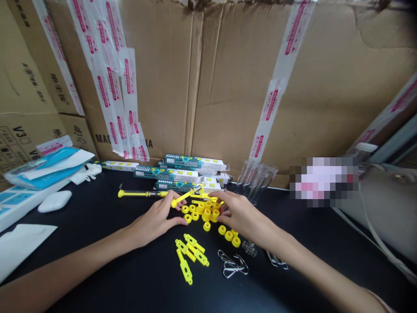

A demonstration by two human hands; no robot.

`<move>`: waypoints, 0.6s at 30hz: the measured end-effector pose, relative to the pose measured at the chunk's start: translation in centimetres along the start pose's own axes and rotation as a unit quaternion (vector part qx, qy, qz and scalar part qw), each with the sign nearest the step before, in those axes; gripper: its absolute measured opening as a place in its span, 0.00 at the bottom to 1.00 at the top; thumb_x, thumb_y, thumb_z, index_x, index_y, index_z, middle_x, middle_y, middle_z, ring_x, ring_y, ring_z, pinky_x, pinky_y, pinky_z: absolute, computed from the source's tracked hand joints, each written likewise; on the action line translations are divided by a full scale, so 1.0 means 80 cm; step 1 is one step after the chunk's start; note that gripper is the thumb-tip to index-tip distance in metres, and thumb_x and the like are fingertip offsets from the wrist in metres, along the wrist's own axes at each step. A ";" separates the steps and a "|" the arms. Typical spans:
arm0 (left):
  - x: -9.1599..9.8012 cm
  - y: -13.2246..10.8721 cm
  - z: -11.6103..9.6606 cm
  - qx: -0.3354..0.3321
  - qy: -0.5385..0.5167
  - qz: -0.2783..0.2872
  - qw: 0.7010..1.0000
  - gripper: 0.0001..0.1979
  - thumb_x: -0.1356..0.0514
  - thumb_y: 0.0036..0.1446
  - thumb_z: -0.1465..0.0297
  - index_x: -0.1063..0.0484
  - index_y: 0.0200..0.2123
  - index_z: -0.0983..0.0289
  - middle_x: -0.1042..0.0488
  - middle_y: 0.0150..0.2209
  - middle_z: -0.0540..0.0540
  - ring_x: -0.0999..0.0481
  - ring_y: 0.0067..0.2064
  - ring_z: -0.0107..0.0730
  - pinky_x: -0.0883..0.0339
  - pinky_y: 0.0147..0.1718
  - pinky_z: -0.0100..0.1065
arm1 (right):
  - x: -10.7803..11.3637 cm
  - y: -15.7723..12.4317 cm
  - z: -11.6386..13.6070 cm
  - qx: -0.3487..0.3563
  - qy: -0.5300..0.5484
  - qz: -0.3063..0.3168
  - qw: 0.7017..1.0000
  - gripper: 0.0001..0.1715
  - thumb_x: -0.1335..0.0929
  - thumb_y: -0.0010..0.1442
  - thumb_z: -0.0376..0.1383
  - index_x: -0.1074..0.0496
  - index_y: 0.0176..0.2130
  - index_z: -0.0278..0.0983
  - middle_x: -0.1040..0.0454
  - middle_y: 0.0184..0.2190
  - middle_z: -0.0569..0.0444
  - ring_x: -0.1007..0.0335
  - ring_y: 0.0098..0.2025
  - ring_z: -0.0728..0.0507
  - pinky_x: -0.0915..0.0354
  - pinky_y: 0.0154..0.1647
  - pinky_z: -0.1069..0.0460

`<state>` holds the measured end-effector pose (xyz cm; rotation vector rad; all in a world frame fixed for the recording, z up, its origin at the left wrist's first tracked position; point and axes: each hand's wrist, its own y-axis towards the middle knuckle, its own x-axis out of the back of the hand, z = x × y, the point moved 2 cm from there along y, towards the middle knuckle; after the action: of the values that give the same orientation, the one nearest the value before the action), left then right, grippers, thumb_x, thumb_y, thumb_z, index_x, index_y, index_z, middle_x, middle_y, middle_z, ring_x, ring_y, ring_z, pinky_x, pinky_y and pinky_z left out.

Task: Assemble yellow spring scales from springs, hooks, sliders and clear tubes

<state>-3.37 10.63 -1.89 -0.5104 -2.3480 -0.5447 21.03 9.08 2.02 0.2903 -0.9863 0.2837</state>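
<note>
Presently, both bare hands are over the middle of the frame, above a black worktop (130,278). The left hand (151,221) is left of centre, with thumb and forefinger well apart and the thumb tip at the left edge of a cluster of yellow rings (206,217). A yellow rod (181,199) with a silvery end lies at a slant across its fingers, the silvery end higher and to the right; whether it is gripped cannot be told. The right hand (244,215) is right of centre, its fingers bent over the cluster's right edge; their grip is hidden and cannot be determined. Several rings lie apart below the right hand. Lower centre: a loose group of yellow flat-ended pieces (186,271). To their right are bent metal hooks (233,267), with small clear pieces (249,248) near the right forearm. Behind the hands, narrow boxes (182,161) are stacked against a taped cardboard wall (228,87). A yellow-and-black tool (140,194) lies left of the stack, clear plastic sleeves (256,176) to its right. A white case (54,201) is noted at left.
</note>
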 end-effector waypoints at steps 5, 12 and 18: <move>0.000 0.001 0.000 0.002 -0.001 0.000 1.000 0.20 0.33 0.57 0.58 0.39 0.45 0.57 0.26 0.48 0.53 0.25 0.50 0.42 0.33 0.51 0.44 | 0.002 -0.002 0.000 -0.001 0.001 -0.004 1.000 0.34 0.33 0.52 0.18 0.32 0.57 0.34 0.29 0.52 0.43 0.23 0.38 0.47 0.26 0.40 0.53; 0.001 0.000 0.000 0.002 0.000 -0.004 1.000 0.21 0.33 0.56 0.58 0.39 0.45 0.57 0.26 0.47 0.53 0.25 0.50 0.42 0.33 0.51 0.45 | 0.025 -0.022 -0.003 -0.039 -0.046 0.001 0.998 0.25 0.24 0.53 0.35 0.28 0.50 0.33 0.26 0.42 0.47 0.26 0.34 0.44 0.28 0.36 0.49; 0.000 0.001 0.001 -0.007 -0.004 0.000 1.000 0.21 0.33 0.56 0.59 0.39 0.44 0.57 0.28 0.48 0.53 0.26 0.50 0.42 0.33 0.51 0.45 | 0.024 -0.047 -0.017 -0.042 -0.077 0.062 0.994 0.30 0.19 0.40 0.34 0.24 0.44 0.39 0.25 0.39 0.52 0.29 0.33 0.44 0.32 0.34 0.50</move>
<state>-3.35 10.72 -1.93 -0.5201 -2.3527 -0.5594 24.45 6.32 2.51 0.1765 -1.1670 0.3368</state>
